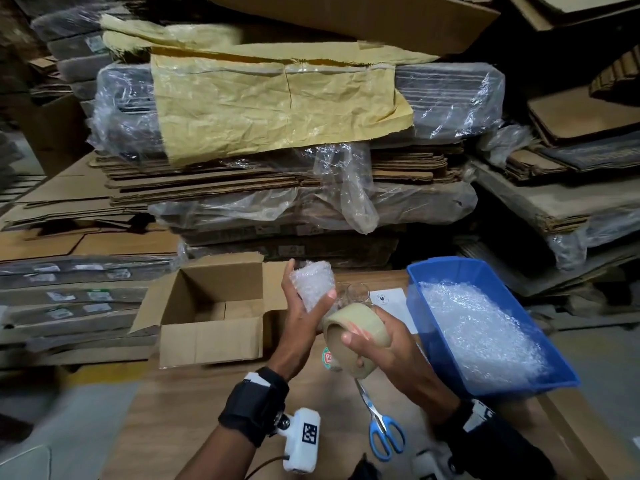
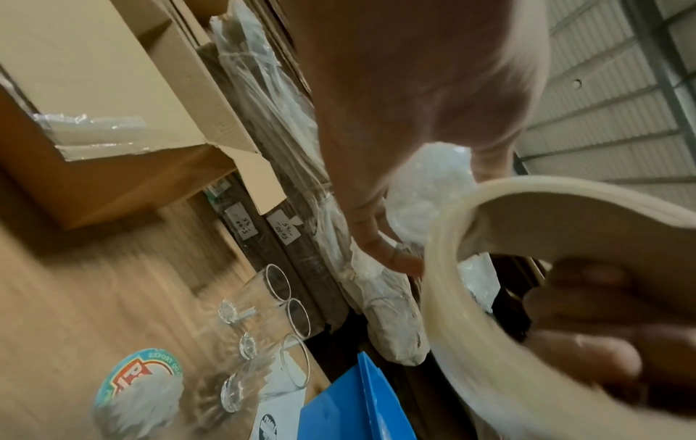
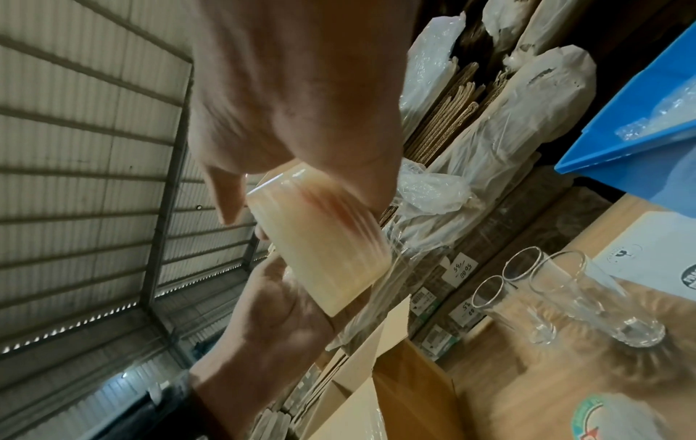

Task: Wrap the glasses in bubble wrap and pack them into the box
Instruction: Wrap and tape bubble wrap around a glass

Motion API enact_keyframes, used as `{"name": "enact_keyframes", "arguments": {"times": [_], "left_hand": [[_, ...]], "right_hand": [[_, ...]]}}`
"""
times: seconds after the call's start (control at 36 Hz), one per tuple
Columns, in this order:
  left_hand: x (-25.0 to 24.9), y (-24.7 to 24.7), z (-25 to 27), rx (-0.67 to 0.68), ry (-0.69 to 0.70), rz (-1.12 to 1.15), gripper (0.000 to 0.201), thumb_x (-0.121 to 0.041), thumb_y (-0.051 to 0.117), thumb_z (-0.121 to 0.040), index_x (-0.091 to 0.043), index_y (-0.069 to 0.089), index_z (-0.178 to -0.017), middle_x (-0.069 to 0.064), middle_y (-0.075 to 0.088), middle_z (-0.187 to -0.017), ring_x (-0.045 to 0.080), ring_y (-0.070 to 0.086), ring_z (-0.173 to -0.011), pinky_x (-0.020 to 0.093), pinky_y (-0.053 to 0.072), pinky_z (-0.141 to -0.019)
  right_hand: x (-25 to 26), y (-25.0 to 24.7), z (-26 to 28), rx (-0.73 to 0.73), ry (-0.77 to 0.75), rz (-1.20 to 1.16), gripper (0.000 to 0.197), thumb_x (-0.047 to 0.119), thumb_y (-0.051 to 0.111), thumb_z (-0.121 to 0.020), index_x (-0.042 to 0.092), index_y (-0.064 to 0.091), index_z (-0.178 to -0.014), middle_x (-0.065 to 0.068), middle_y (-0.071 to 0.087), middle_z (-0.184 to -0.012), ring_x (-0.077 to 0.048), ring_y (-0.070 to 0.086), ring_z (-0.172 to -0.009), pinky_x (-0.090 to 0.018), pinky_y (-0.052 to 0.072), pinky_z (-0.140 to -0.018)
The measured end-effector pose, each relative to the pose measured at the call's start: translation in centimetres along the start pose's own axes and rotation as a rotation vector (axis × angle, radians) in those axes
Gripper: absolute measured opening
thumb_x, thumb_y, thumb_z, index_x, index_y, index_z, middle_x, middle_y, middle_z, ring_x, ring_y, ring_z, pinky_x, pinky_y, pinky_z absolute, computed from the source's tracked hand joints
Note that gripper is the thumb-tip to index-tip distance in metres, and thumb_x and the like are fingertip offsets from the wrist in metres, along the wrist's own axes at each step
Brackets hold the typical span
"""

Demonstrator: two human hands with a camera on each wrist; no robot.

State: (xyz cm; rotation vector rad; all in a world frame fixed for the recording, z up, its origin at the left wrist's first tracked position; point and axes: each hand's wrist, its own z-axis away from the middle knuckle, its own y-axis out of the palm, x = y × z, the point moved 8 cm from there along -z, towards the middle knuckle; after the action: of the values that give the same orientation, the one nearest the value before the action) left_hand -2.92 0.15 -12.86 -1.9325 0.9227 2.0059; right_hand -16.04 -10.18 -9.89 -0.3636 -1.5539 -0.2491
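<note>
Bubble-wrapped glass (image 1: 312,284), knobbly and cloudy, gripped in left hand (image 1: 302,317) above open corrugated cardboard box (image 1: 211,336), wide glossy tan tape roll (image 1: 356,336) clasped in right hand (image 1: 384,344), three bare clear tumblers (image 2: 263,300) upright on woodgrain table (image 1: 194,417), bubble wrap (image 1: 481,327) heaped in blue plastic bin (image 1: 446,271), blue-handled scissors (image 1: 382,431) nearby

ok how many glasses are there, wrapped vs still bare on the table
wrapped glass: 1, held in the left hand
bare glasses: 3, standing on the table
total: 4
The right hand holds the roll of tape; the cardboard box shows no glasses inside in the head view.
</note>
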Motion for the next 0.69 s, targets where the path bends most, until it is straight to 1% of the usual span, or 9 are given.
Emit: {"name": "enact_keyframes", "arguments": {"times": [0.06,0.14,0.19,0.28,0.39,0.5,0.56,0.64,0.69], "left_hand": [[-0.4,-0.1,-0.1,0.032,-0.007,0.033,0.076,-0.027,0.075,-0.087,-0.061,0.033,-0.141,0.003,0.049,-0.148,0.029,0.061,-0.126,0.054,0.056,-0.098],[-0.5,-0.3,-0.1,0.075,-0.043,0.079,0.071,-0.03,0.076,-0.078,-0.048,0.041,-0.137,0.012,0.05,-0.144,0.032,0.062,-0.119,0.047,0.058,-0.088],[-0.7,-0.4,0.1,0.096,-0.048,0.045,0.068,-0.034,0.076,-0.076,-0.045,0.041,-0.134,0.011,0.052,-0.14,0.029,0.065,-0.115,0.045,0.058,-0.087],[-0.9,-0.3,0.5,0.12,0.0,-0.091,0.066,-0.035,0.078,-0.083,-0.04,0.037,-0.134,0.012,0.054,-0.137,0.032,0.065,-0.118,0.05,0.058,-0.093],[-0.3,-0.3,1.0,0.101,0.027,-0.163,0.064,-0.024,0.076,-0.087,-0.033,0.032,-0.132,0.012,0.055,-0.134,0.026,0.066,-0.116,0.04,0.059,-0.091],[0.8,-1.6,0.9,0.015,-0.004,-0.125,0.06,-0.013,0.074,-0.093,-0.035,0.033,-0.13,0.011,0.057,-0.131,0.027,0.066,-0.115,0.045,0.059,-0.094],[1.4,-2.0,0.8,-0.018,-0.032,-0.131,0.059,-0.012,0.073,-0.093,-0.037,0.033,-0.128,0.012,0.056,-0.13,0.024,0.066,-0.114,0.042,0.06,-0.092],[2.2,-2.3,0.8,-0.047,-0.056,-0.167,0.06,-0.012,0.075,-0.093,-0.037,0.031,-0.127,0.012,0.054,-0.129,0.022,0.066,-0.112,0.035,0.059,-0.088],[2.9,-3.3,0.8,-0.081,-0.073,-0.205,0.064,-0.016,0.078,-0.09,-0.039,0.031,-0.127,0.011,0.052,-0.13,0.025,0.062,-0.116,0.038,0.059,-0.093]], "right_hand": [[0.1,-0.4,-0.2,-0.035,0.002,-0.002,0.041,0.038,0.082,-0.077,0.021,0.07,-0.112,-0.003,0.075,-0.099,-0.019,0.071,-0.09,-0.035,0.061,-0.073],[-0.1,-0.5,-0.3,-0.031,0.023,0.004,0.039,0.039,0.081,-0.078,0.02,0.071,-0.11,-0.006,0.075,-0.097,-0.027,0.071,-0.088,-0.04,0.06,-0.073],[-0.6,-0.4,-0.4,-0.022,0.049,0.015,0.037,0.04,0.08,-0.078,0.02,0.072,-0.108,-0.007,0.075,-0.096,-0.026,0.072,-0.087,-0.042,0.06,-0.075],[-0.9,-0.3,-0.4,-0.016,0.076,0.018,0.034,0.041,0.082,-0.075,0.016,0.074,-0.097,-0.008,0.073,-0.082,-0.019,0.069,-0.073,-0.034,0.056,-0.068],[-1.6,0.2,-0.6,0.025,0.145,0.042,0.017,0.029,0.085,-0.077,0.019,0.075,-0.087,-0.003,0.071,-0.069,-0.015,0.066,-0.065,-0.03,0.053,-0.063],[-2.8,0.4,-0.4,0.02,0.185,0.087,0.049,0.042,0.078,-0.058,0.015,0.075,-0.099,-0.009,0.075,-0.085,-0.023,0.071,-0.078,-0.038,0.057,-0.069],[-3.5,0.5,-0.2,0.028,0.196,0.104,0.054,0.043,0.075,-0.054,0.017,0.074,-0.101,-0.008,0.075,-0.087,-0.028,0.071,-0.082,-0.041,0.057,-0.071],[-3.5,0.1,0.2,-0.014,0.181,0.129,0.054,0.044,0.073,-0.05,0.017,0.073,-0.097,-0.005,0.072,-0.08,-0.017,0.067,-0.073,-0.04,0.056,-0.067],[-2.9,-0.6,0.5,-0.054,0.141,0.107,0.053,0.043,0.072,-0.049,0.012,0.072,-0.093,-0.009,0.069,-0.076,-0.015,0.062,-0.069,-0.041,0.052,-0.063]]}}
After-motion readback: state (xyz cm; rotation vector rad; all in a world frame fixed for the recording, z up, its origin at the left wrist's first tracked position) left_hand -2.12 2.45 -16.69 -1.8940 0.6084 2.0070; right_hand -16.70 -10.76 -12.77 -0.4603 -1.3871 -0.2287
